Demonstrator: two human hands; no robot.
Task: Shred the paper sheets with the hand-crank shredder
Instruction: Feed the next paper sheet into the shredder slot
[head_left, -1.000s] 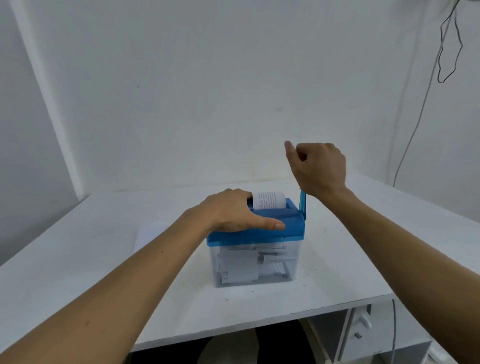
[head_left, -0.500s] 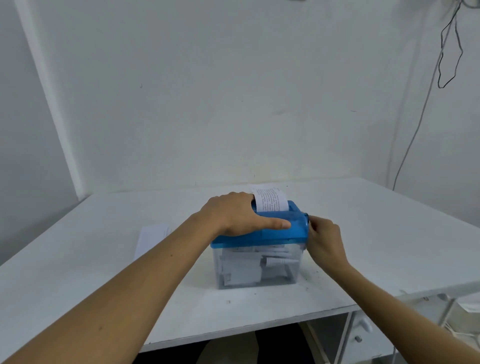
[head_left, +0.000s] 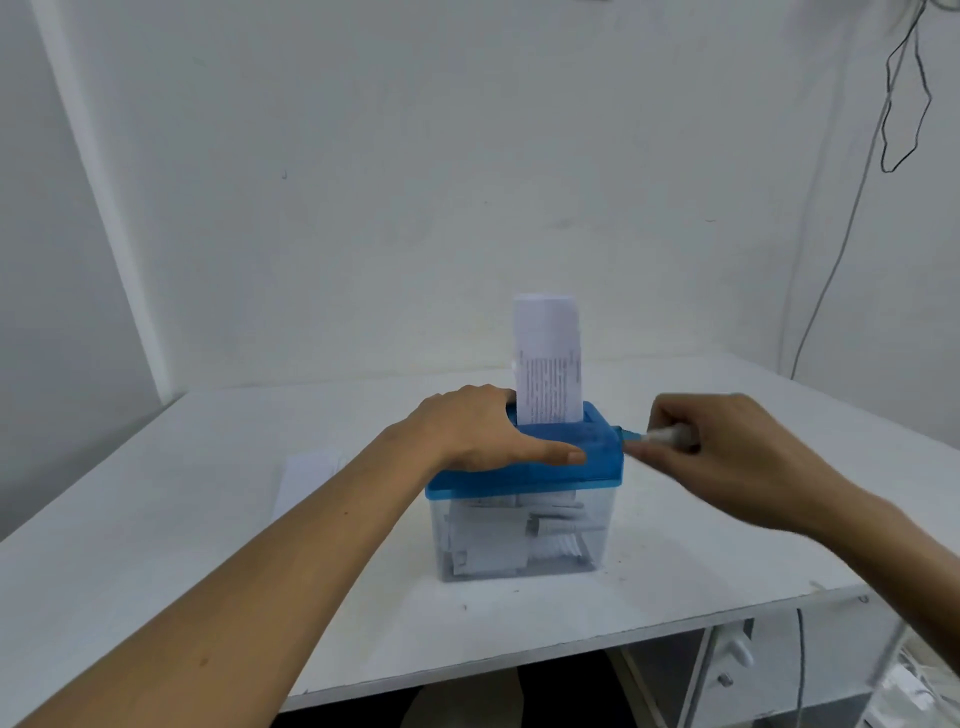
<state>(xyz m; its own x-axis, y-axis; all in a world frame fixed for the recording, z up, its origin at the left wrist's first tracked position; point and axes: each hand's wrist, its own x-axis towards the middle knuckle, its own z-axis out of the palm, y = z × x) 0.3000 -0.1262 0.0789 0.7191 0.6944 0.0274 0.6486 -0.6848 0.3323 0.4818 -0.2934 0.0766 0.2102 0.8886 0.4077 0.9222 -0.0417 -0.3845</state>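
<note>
On the tabletop (head_left: 156, 545) the shredder (head_left: 561, 470) is holding one sheet (head_left: 548, 358) half-fed, shreds (head_left: 498, 545) are piling inside, the left grip (head_left: 467, 431) is pressing flat on top, the right grip (head_left: 727, 452) is clamping the crank (head_left: 631, 435), and spare paper (head_left: 306, 478) is waiting beside, so the job is seemingly running midway.

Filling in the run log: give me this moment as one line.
step: crank | left hand: presses shredder lid | right hand: grips crank handle | paper sheet: upright in slot | bin: holds shreds

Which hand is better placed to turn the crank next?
Right. The right hand grips the crank handle; the left hand lies flat on the shredder lid, steadying it.
</note>
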